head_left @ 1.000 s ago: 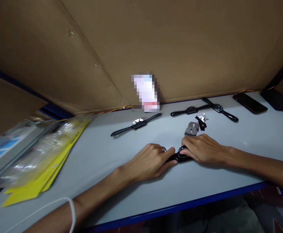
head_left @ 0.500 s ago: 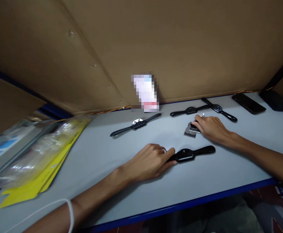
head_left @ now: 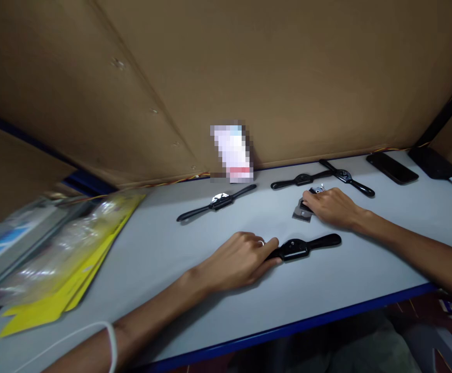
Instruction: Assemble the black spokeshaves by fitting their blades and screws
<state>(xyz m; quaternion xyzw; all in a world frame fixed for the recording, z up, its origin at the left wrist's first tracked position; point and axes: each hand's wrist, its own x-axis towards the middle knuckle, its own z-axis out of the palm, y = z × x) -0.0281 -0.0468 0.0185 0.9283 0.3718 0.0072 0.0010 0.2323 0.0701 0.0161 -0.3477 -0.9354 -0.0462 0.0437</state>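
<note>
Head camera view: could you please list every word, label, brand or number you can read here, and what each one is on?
No text is legible.
Yellow packaging under clear plastic at the left: any print is too blurred to read.
Blue and white package at the far left: too blurred to read.
White item against the cardboard wall: pixelated, unreadable.
Black spokeshaves and phone: no markings visible.

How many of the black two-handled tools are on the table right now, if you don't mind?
4: one under the left hand at the front, one mid-table, and two at the back. None looks hidden.

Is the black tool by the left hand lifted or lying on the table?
Lying flat on the table: the black tool rests there, the left hand over one handle.
</note>
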